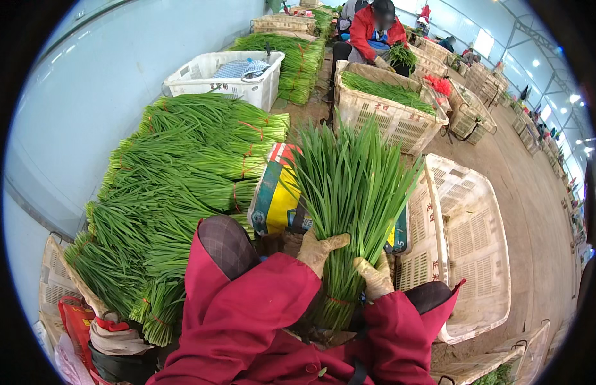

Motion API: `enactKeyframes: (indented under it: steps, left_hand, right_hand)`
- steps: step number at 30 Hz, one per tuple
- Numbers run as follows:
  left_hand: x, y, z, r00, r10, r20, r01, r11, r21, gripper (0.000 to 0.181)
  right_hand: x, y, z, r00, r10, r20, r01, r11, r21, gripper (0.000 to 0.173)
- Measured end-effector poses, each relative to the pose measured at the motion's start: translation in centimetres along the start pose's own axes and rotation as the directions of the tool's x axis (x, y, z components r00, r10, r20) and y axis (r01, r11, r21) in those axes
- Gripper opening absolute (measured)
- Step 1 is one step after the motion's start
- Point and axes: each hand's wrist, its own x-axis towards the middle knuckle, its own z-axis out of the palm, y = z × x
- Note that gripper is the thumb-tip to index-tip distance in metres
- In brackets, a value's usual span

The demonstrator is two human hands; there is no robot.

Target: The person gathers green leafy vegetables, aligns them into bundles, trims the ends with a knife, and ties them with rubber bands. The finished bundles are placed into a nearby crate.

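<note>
A thick bundle of Chinese chives point(353, 192) stands upright in front of me, leaf tips pointing away and pale stems near my lap. Around its lower stems runs a red tie point(338, 300). My left hand point(322, 248), in a soiled glove, grips the bundle's left side with the thumb across the front. From the right, my gloved right hand point(376, 275) clasps the stems a little lower. Behind the leaves lies a printed plastic sack point(274, 192), partly hidden by the bundle.
Tied chive bunches point(182, 168) are piled at my left along the wall. A plastic crate point(476, 255) stands at my right. Ahead are a crate of chives point(389, 110), a white crate with cloth point(221, 86) and a person in a red jacket point(375, 33) holding greens.
</note>
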Motion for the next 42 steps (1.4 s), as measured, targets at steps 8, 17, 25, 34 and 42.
enactKeyframes:
  steps: [8,17,25,34,42]
  left_hand:
    - [0.4,-1.3,-1.3,0.994,0.103,0.024,-0.102,0.995,-0.014,0.066]
    - [-0.6,-1.3,0.0,0.999,-0.035,0.024,0.036,0.999,-0.038,0.07]
    - [-0.9,-1.4,0.6,0.998,-0.011,0.056,0.009,1.0,0.024,0.064]
    - [-0.9,-1.8,0.4,0.996,-0.021,0.088,0.007,0.989,0.148,0.06]
    - [-1.6,-1.6,0.9,0.976,-0.041,0.213,0.015,0.992,0.122,0.06]
  right_hand:
    - [-0.4,-5.4,-0.5,0.824,-0.565,-0.055,0.538,0.808,-0.24,0.046]
    - [-0.6,-6.8,-0.7,0.937,-0.349,0.03,0.35,0.936,-0.039,0.023]
    - [-1.3,-7.2,-0.7,0.971,-0.239,-0.027,0.239,0.971,0.011,0.007]
    - [-2.9,-10.7,-0.2,0.909,-0.319,0.268,0.331,0.944,0.002,0.012]
    - [-0.6,-11.0,1.6,0.851,-0.524,-0.043,0.361,0.643,-0.675,0.041]
